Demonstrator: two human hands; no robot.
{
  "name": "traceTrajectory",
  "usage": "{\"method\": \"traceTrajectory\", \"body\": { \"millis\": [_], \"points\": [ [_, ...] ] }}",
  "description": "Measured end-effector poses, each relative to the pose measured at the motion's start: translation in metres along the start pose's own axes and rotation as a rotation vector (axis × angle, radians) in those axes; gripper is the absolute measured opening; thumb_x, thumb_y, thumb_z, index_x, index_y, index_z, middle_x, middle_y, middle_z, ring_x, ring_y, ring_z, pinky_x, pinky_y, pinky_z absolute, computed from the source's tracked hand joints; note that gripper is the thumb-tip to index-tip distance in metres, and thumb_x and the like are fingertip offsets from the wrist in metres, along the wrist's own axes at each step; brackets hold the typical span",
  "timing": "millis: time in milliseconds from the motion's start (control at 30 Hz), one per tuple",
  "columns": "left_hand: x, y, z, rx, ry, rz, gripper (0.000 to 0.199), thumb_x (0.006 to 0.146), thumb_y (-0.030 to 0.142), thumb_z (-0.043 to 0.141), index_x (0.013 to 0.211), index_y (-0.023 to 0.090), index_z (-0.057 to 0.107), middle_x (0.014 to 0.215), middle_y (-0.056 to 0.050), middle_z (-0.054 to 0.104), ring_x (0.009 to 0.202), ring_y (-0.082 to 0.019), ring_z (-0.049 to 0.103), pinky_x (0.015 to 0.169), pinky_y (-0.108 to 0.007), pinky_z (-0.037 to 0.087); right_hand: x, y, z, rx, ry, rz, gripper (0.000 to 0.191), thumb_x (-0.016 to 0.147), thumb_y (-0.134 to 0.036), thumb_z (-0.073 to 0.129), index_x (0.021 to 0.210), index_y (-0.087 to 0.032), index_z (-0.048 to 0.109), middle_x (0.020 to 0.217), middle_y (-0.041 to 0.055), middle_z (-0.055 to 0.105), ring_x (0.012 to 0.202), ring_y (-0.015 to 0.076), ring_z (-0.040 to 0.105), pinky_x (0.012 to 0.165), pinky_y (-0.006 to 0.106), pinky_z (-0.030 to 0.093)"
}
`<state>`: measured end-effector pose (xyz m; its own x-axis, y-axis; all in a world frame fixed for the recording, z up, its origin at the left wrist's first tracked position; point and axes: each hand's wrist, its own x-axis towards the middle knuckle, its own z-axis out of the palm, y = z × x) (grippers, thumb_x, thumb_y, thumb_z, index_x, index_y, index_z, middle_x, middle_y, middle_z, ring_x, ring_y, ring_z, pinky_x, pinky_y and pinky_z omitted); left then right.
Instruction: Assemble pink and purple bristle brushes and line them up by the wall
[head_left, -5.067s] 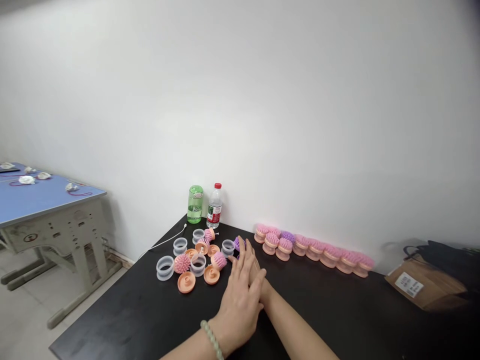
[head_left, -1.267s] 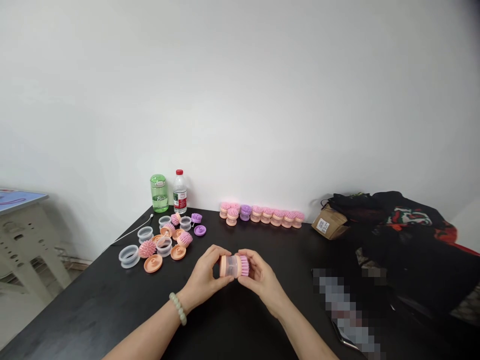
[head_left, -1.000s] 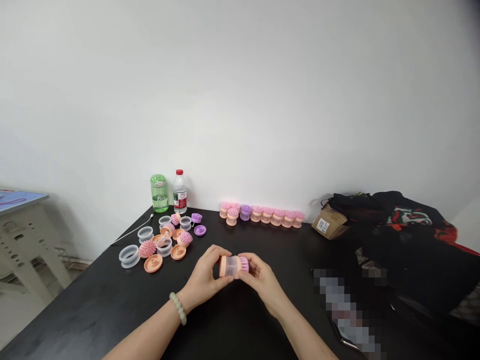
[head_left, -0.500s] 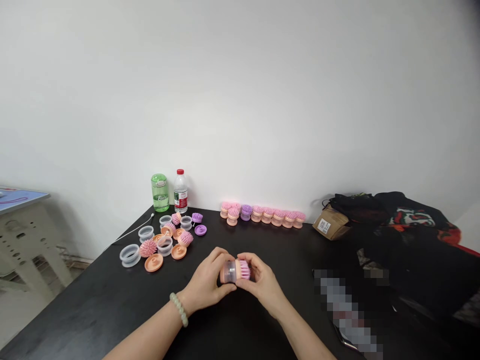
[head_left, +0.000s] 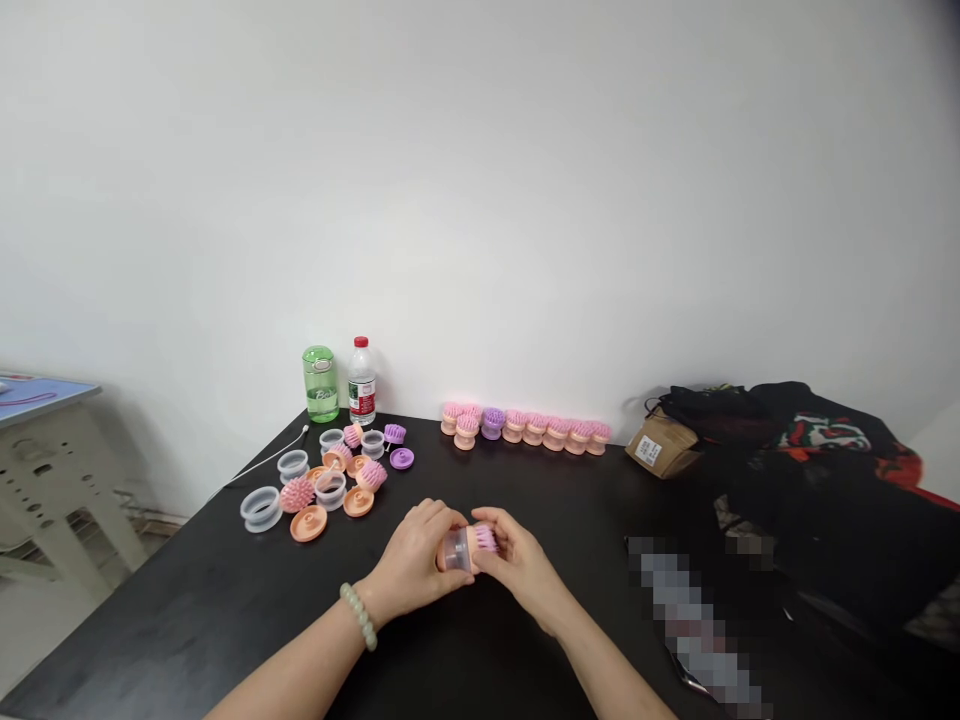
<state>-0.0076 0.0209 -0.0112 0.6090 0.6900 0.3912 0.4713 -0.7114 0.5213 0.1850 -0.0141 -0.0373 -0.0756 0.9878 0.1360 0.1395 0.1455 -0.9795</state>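
Between my two hands is a round bristle brush [head_left: 458,550] with a clear middle ring, a peach base and pink bristles, lying on its side. My left hand [head_left: 417,556] is closed around the base and clear ring. The fingers of my right hand [head_left: 516,562] wrap the bristle end, partly hiding it. To the left on the black table lie loose parts: clear rings [head_left: 261,510], peach discs [head_left: 308,523], pink bristle heads [head_left: 297,495], a purple bristle head [head_left: 394,434] and a purple disc [head_left: 401,458].
Along the wall stands a row of assembled pink brushes [head_left: 555,433] with one purple brush [head_left: 493,423]. A green bottle [head_left: 321,385] and a red-capped water bottle [head_left: 361,382] stand back left. A brown paper bag [head_left: 663,444] and dark clothing [head_left: 810,500] lie at right.
The brush has turned slightly in my hands, its bristle end tilting. My right fingers have shifted further around the bristle head. The loose parts stay in place.
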Motion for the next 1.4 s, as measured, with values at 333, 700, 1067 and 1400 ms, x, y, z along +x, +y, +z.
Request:
{"method": "traceTrajectory", "body": {
  "millis": [333,700,1067,1400],
  "points": [
    [0.003,-0.008,-0.007,-0.447,-0.154,-0.241,0.032,0.077,0.041,0.070,0.102,0.020,0.063,0.071,0.002,0.064,0.067,-0.018,0.060,0.064,-0.028,0.042,-0.003,-0.020,-0.010,-0.090,0.022,-0.136,0.041,0.064,-0.016,0.076,0.103,-0.024,0.066,0.103,0.0013,0.065,0.095,0.0216,0.063,0.083,0.032,0.051],
    [0.003,-0.030,-0.008,-1.098,-0.021,-0.345,0.051,0.071,0.047,0.082,0.105,0.018,0.058,0.097,-0.004,0.066,0.086,-0.017,0.062,0.076,-0.029,0.045,0.011,0.015,-0.021,-0.557,0.271,-0.119,0.045,0.067,-0.013,0.067,0.111,-0.023,0.064,0.117,0.0071,0.064,0.115,0.0293,0.059,0.103,0.047,0.045],
    [0.002,-0.010,-0.001,-1.187,0.025,-0.374,0.053,0.071,0.051,0.081,0.108,0.023,0.056,0.104,-0.002,0.055,0.096,-0.017,0.057,0.083,-0.031,0.047,-0.005,-0.004,0.003,-0.662,0.199,-0.535,0.043,0.083,-0.038,0.074,0.122,-0.024,0.062,0.118,0.0125,0.068,0.128,0.0369,0.049,0.100,0.057,0.048],
    [0.004,-0.004,0.011,-1.103,0.070,-0.391,0.047,0.075,0.056,0.075,0.087,0.019,0.050,0.085,0.001,0.053,0.080,-0.014,0.055,0.071,-0.027,0.042,-0.009,-0.009,0.006,-0.647,0.207,-0.574,0.039,0.083,-0.024,0.071,0.121,-0.024,0.062,0.116,0.0118,0.066,0.120,0.0351,0.053,0.098,0.055,0.050]
  ]
}}
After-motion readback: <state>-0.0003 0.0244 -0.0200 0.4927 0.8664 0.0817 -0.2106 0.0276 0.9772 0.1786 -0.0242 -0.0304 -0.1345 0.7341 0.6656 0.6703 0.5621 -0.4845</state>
